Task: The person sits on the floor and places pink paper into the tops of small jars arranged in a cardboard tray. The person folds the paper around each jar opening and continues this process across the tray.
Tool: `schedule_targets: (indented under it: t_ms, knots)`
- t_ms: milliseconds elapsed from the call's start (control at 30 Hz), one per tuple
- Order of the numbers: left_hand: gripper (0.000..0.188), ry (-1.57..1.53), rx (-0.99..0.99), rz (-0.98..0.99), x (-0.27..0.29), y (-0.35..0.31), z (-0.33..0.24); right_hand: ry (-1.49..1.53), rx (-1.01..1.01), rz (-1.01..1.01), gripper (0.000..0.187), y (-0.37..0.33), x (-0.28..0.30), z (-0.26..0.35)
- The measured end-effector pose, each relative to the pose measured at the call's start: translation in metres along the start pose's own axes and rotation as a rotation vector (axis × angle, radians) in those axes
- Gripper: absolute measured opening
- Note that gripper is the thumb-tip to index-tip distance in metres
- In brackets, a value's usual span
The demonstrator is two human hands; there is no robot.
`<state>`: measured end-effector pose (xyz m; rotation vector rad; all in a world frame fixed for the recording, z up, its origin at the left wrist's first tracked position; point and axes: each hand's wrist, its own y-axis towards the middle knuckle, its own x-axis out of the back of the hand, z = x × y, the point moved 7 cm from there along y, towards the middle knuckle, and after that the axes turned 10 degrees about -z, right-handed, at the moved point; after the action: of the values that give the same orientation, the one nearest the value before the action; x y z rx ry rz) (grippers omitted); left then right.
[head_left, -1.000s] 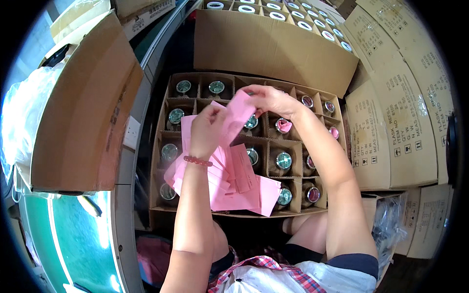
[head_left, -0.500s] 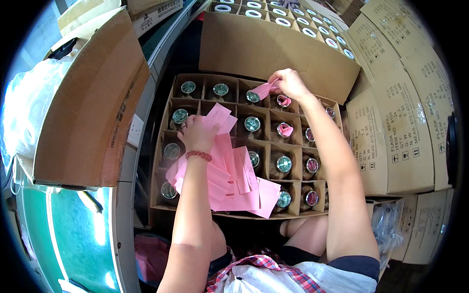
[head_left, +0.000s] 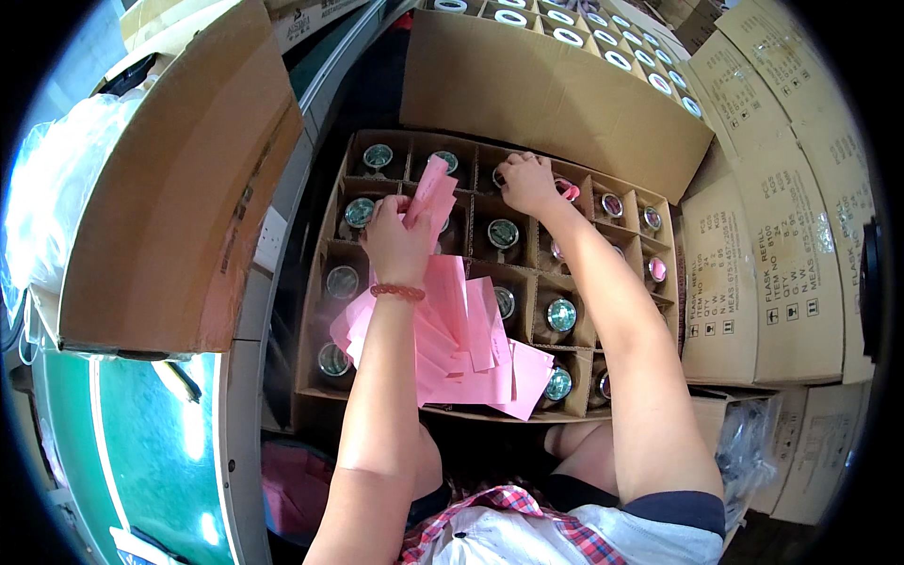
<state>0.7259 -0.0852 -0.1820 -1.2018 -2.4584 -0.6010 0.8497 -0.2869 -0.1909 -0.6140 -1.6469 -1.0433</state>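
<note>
A divided cardboard carton (head_left: 570, 348) in front of me holds rows of glass flask liners with round shiny mouths, such as this liner (head_left: 561, 314). My left hand (head_left: 395, 240) is closed on pink paper slips (head_left: 435, 193), which stand up past its fingers. Below it, a loose pile of pink paper (head_left: 443, 348) lies across the carton's near cells. In the far row my right hand (head_left: 529, 184) has its bent fingers down at a liner's mouth; what they pinch is hidden. Pink paper shows in several liners on the right, including one liner (head_left: 656, 269).
Beyond stands another carton (head_left: 556, 94) filled with white-ringed pieces. Stacked printed cartons (head_left: 725, 273) line the right. To the left are a green-topped table (head_left: 155, 443), an upright cardboard flap (head_left: 179, 207) and clear plastic bags (head_left: 66, 198).
My right hand has come down and left onto the far-row liner, and the slip it held is out of sight. My left hand has lifted pink slips upright. The view has shifted slightly.
</note>
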Motion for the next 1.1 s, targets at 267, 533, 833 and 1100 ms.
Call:
schedule_targets:
  t_ms: [267,533,833,1100]
  knots:
    - [0.024,-0.238,0.039,0.018,0.007,-0.002,-0.014,1.448,-0.246,0.300,0.045,0.020,0.072,0.062]
    - [0.018,-0.352,-0.010,0.028,0.009,0.003,-0.019,1.121,-0.161,0.177,0.020,0.031,0.100,0.053]
    - [0.027,-0.561,0.027,0.044,0.011,0.001,-0.029,0.829,-0.174,0.143,0.019,0.036,0.126,0.050]
    - [0.027,-0.599,0.149,-0.013,0.015,0.007,-0.014,1.055,-0.164,0.492,0.023,0.017,0.113,0.055]
